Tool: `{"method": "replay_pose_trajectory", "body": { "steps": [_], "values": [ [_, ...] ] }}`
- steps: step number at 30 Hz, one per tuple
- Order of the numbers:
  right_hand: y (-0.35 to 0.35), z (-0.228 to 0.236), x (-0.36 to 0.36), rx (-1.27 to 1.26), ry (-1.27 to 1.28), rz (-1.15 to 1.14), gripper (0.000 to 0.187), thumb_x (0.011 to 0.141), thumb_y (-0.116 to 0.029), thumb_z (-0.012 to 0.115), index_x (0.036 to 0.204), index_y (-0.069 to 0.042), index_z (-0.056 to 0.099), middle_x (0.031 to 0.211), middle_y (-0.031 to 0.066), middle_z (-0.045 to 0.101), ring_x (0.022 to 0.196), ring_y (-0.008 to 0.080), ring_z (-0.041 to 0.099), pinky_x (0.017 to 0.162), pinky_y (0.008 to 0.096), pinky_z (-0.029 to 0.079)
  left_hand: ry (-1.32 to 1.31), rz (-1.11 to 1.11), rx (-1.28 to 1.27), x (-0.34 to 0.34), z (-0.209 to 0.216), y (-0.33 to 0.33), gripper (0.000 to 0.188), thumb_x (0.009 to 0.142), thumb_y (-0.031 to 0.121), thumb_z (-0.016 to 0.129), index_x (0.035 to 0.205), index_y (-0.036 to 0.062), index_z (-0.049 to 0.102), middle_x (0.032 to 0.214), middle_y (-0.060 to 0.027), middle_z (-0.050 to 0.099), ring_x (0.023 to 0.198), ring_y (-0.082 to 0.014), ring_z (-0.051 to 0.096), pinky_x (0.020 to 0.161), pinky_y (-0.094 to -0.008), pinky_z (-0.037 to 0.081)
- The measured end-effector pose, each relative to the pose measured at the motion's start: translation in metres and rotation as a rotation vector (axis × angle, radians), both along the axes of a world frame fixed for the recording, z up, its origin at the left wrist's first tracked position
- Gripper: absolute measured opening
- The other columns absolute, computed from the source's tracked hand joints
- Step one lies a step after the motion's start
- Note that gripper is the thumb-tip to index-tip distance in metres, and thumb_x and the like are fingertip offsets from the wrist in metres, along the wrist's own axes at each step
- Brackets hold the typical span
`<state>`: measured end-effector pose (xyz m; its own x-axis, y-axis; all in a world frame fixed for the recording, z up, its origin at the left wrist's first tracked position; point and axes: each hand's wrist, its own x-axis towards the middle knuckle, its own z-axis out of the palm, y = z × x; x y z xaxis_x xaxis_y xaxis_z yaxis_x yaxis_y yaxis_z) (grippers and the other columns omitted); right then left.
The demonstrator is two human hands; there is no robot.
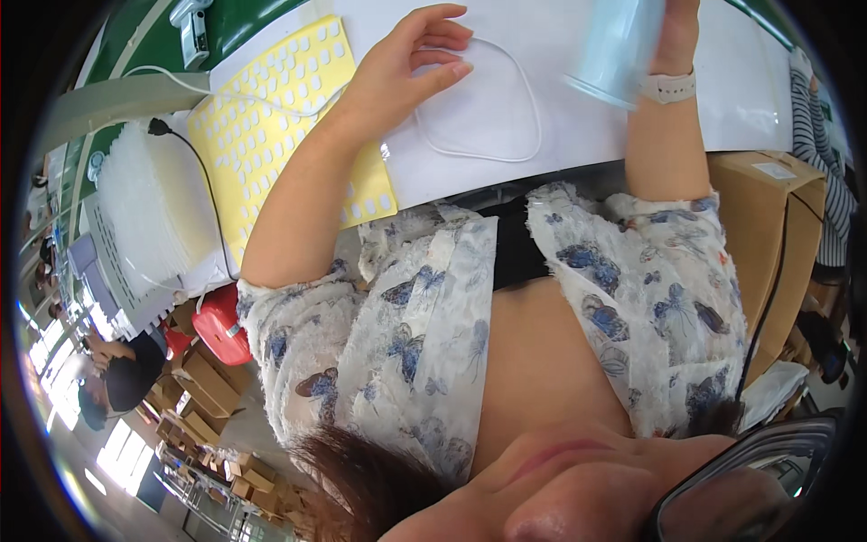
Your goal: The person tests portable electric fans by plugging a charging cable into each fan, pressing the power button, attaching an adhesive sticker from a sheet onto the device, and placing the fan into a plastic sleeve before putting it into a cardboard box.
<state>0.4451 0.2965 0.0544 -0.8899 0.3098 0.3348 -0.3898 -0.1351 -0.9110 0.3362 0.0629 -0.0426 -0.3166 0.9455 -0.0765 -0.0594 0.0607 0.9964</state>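
Note:
At the upper right my right hand (679, 38), with a pale band round its wrist, grips a light blue cylinder (617, 50) that is blurred by motion. Its top is cut off by the frame edge, and my fingers are largely hidden. My left hand (424, 52) hovers over the white table top, fingers loosely curved and thumb apart, with nothing in it. Beside that hand, a thin white cable (533, 108) lies in a loop and runs on to the left behind my forearm. Under this forearm is a yellow sheet (366, 176) carrying rows of small white oval pieces.
A stack of clear plastic bags (140, 203) stands at the left, next to a black cable with a plug (161, 127). A red object (222, 325) sits below the table edge. A cardboard box (750, 244) is at the right, near a person's striped sleeve (817, 154).

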Motion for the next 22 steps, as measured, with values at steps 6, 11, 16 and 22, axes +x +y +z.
{"method": "replay_pose_trajectory", "body": {
  "steps": [6,11,16,22],
  "values": [
    [0.033,0.021,0.008,0.478,-0.251,-0.427,0.074,0.088,-0.052,0.075,0.135,0.003,0.055,0.108,0.0186,0.071,0.103,0.0314,0.071,0.096,0.0447,0.055,0.069,0.023,0.067,0.009,0.007,0.015,0.062,0.096,0.013,0.072,0.149,0.0029,0.042,0.135,-0.0175,0.058,0.124,-0.0243,0.06,0.108,-0.036,0.048],
    [0.16,-0.019,0.019,1.444,-0.448,-0.649,0.069,0.082,-0.03,0.078,0.142,-0.005,0.055,0.122,0.0222,0.07,0.114,0.04,0.067,0.097,0.0417,0.053,0.094,0.069,0.065,0.007,0.0,0.025,0.056,0.095,0.008,0.071,0.146,0.0036,0.046,0.133,-0.0142,0.059,0.121,-0.0218,0.06,0.105,-0.0338,0.051],
    [0.272,-0.029,0.082,0.858,-0.728,-0.399,0.06,0.087,-0.026,0.069,0.145,-0.015,0.057,0.121,0.0197,0.069,0.116,0.0355,0.065,0.096,0.0507,0.051,0.128,0.084,0.016,0.003,-0.008,0.021,0.054,0.096,0.006,0.07,0.145,0.0028,0.047,0.133,-0.0143,0.059,0.125,-0.0218,0.058,0.106,-0.0333,0.05],
    [0.232,-0.123,0.022,1.517,-0.949,-1.23,0.066,0.083,-0.026,0.073,0.146,-0.02,0.057,0.143,0.016,0.052,0.135,0.0325,0.045,0.108,0.0571,0.039,0.127,0.061,-0.11,-0.021,-0.037,0.032,0.053,0.096,0.008,0.07,0.145,0.0052,0.049,0.135,-0.0143,0.058,0.13,-0.0219,0.055,0.109,-0.0359,0.048]
  ]
}}
